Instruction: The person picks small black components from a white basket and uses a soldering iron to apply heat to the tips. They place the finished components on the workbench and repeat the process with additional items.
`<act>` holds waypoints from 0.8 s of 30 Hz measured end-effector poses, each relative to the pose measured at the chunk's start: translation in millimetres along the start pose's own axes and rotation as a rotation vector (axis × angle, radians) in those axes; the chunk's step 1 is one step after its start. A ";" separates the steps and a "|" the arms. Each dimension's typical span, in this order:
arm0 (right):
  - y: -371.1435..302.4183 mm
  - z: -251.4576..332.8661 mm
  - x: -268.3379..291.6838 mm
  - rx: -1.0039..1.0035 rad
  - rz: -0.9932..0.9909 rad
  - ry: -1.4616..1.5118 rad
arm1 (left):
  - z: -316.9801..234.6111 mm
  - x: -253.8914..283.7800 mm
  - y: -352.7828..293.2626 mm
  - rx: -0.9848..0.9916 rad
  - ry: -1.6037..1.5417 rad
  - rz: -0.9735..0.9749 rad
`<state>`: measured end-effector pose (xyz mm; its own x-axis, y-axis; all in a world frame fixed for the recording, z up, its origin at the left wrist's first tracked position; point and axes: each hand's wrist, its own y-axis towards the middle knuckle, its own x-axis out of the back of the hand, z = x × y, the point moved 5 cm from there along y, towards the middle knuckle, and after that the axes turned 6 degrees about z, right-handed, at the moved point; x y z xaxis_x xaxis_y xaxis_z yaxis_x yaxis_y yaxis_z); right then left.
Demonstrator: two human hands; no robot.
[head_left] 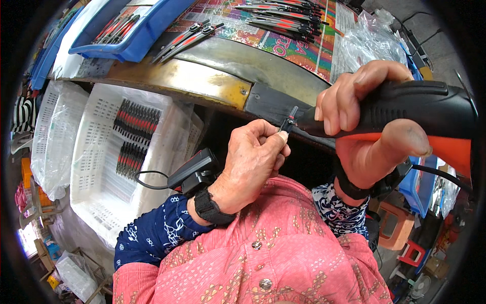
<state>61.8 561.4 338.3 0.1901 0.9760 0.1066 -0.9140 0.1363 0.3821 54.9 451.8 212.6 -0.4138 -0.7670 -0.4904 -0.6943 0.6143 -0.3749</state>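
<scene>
Here's the left hand (255, 159), thumb and fingertips pinching a small dark piece (289, 123) right by the table's (202, 81) near edge. And the right hand (362, 159) has curled fingers over a black-and-orange power tool (405, 109), thumb sticking out, the tool's nose right up at that little piece; whether they touch, I can't tell! Up on the table, slim red-and-black pieces (286, 20) lie in a pile, a clear plastic bag (372, 43) beside them. A blue tray (129, 51) sits on the table's left, a white crate (83, 152) below it.
</scene>
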 end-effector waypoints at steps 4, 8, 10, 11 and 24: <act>-3.5 -1.4 2.3 0.010 -0.021 -0.008 | 1.5 2.6 1.9 -0.002 0.021 0.005; 5.7 -1.0 4.5 0.139 0.230 0.179 | 1.8 5.4 0.4 0.014 0.020 0.016; 11.1 -0.5 5.6 0.239 0.351 0.271 | 1.3 5.2 0.4 0.003 0.024 0.021; 11.8 -0.3 5.6 0.263 0.386 0.293 | 1.4 5.4 0.5 0.005 0.027 0.021; 1.6 -6.4 -1.0 0.138 0.060 0.082 | 2.2 9.0 1.1 0.014 0.035 0.018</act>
<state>57.9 561.7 332.9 0.1015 0.9930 0.0600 -0.8638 0.0581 0.5005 51.7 445.9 206.0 -0.4472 -0.7614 -0.4694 -0.6782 0.6308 -0.3770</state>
